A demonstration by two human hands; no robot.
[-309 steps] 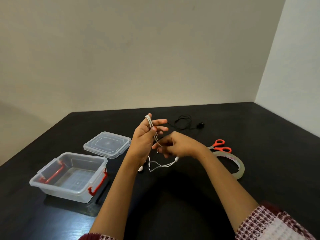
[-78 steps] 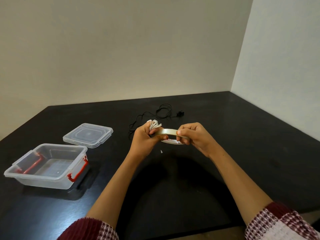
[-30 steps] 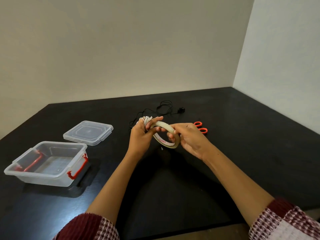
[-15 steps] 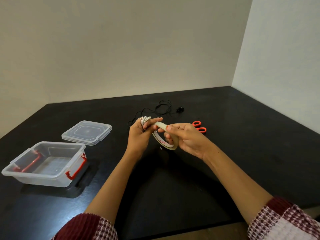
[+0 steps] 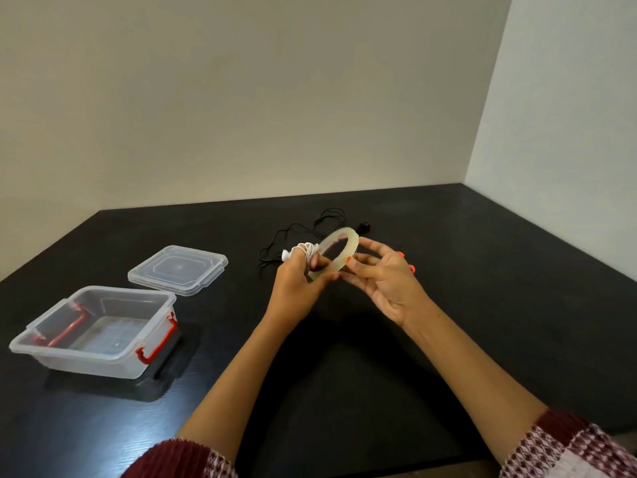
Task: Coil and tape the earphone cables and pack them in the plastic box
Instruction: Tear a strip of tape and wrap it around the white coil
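My left hand (image 5: 296, 282) has the white earphone cable (image 5: 306, 250) coiled round its fingers and also pinches the lower edge of the tape roll (image 5: 351, 248). The pale roll stands tilted between both hands above the table. My right hand (image 5: 382, 284) holds its right rim between the thumb tip and a spread finger, with the other fingers fanned out. A black earphone cable (image 5: 324, 220) lies loose on the table behind the hands. The clear plastic box (image 5: 86, 362) with red latches stands open at the left and has no cable in it.
The box's clear lid (image 5: 177, 269) lies flat behind the box. Orange scissors (image 5: 412, 269) peek out from behind my right hand. The black table (image 5: 499, 305) meets walls at the back and right.
The tape roll has risen a little and turned so that its opening faces me. My right hand's fingers have spread along its rim. The left hand keeps the white coil.
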